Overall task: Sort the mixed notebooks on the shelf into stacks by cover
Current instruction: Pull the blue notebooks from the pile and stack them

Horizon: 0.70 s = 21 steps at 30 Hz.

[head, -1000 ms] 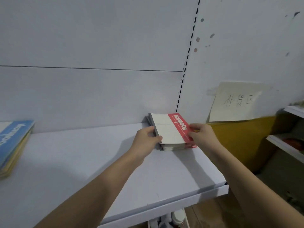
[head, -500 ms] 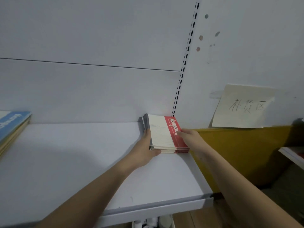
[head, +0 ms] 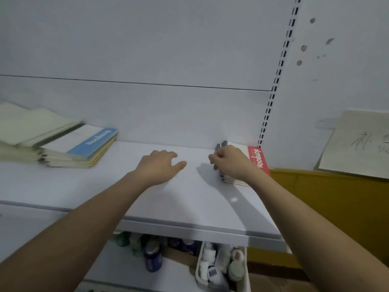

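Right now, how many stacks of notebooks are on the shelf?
3: a red-cover stack under the right hand, a blue-cover stack at left, a pale stack beside it, partly cut off.

Notebook stacks on the shelf (head: 189, 199)

You had the red-banded stack (head: 255, 161) flat at the right rear; blue-banded stack (head: 84, 146) and cream-covered stack (head: 31, 131) lay left.
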Motion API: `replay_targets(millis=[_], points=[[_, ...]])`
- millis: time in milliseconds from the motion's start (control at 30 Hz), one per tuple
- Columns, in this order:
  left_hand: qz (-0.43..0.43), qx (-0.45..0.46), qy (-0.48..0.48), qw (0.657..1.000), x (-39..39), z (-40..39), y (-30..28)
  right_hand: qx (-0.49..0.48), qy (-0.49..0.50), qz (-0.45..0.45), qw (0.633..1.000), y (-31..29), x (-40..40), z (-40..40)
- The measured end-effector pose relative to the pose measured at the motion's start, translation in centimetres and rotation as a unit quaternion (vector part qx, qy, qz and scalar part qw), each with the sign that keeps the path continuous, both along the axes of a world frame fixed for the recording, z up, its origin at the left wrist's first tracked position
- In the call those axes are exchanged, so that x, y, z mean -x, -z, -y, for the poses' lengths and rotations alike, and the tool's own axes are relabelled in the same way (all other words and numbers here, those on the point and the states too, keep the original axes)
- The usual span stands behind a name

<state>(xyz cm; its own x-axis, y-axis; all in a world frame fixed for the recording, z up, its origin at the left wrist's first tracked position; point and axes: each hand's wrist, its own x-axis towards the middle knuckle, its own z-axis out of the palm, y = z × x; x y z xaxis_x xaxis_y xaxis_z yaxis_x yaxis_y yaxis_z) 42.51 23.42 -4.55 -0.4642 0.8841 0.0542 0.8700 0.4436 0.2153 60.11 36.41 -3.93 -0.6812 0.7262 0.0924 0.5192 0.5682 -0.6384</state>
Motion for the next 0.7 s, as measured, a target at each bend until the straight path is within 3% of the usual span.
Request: replay_targets(millis=[367, 567, 700], points=[[-0.036, -0.030, -0.115, 0.992, 14.0, 12.7, -2.7, -0.108, -0.084, 0.131, 0.982, -3.0, 14.5, 11.0], [-0.040, -0.065, -0.093, 0.993, 23.4, 19.4, -2.8, -0.109, -0.086, 0.146, 0.980, -2.1, 25.1, 17.3], [-0.099, -0.073, -0.061, 0.991, 28.7, 21.9, -3.1, -0.115, -0.073, 0.149, 0.979, -1.3, 30.5, 20.0]])
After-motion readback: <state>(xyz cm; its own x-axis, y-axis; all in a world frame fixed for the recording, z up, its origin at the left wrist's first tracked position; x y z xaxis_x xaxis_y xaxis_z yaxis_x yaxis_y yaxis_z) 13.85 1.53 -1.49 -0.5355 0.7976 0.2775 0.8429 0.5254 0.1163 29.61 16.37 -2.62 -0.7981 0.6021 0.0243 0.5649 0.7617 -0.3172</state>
